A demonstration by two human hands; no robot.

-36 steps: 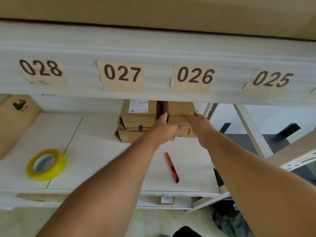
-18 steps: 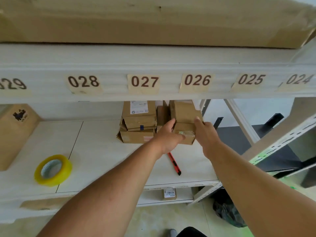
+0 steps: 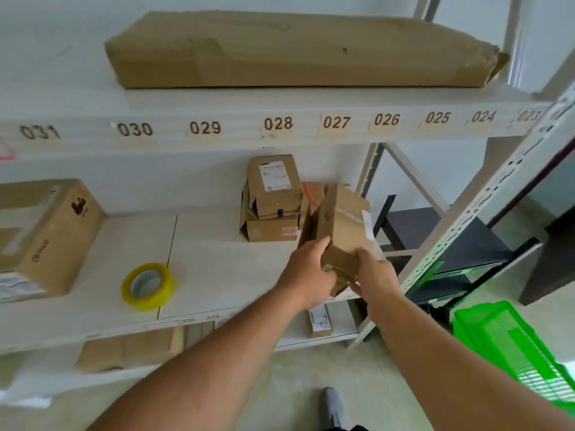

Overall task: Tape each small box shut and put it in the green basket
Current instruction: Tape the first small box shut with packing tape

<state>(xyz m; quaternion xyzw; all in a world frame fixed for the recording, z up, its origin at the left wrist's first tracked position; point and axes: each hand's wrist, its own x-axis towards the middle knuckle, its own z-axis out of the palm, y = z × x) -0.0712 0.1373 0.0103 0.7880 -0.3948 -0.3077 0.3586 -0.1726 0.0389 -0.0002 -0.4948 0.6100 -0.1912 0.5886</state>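
A: What do the hands hold?
B: The left hand (image 3: pixel 306 276) and the right hand (image 3: pixel 375 273) grip one small box (image 3: pixel 340 231), tilted, above the right front corner of the shelf (image 3: pixel 217 269).
A: And elsewhere?
B: A tape roll (image 3: pixel 147 286) lies near the shelf's front edge. The green basket (image 3: pixel 510 346) stands on the floor, right.

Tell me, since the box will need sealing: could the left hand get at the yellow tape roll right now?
Probably not yet. The left hand grips the small box together with the right hand. The path to the tape roll on the shelf looks unobstructed once it lets go.
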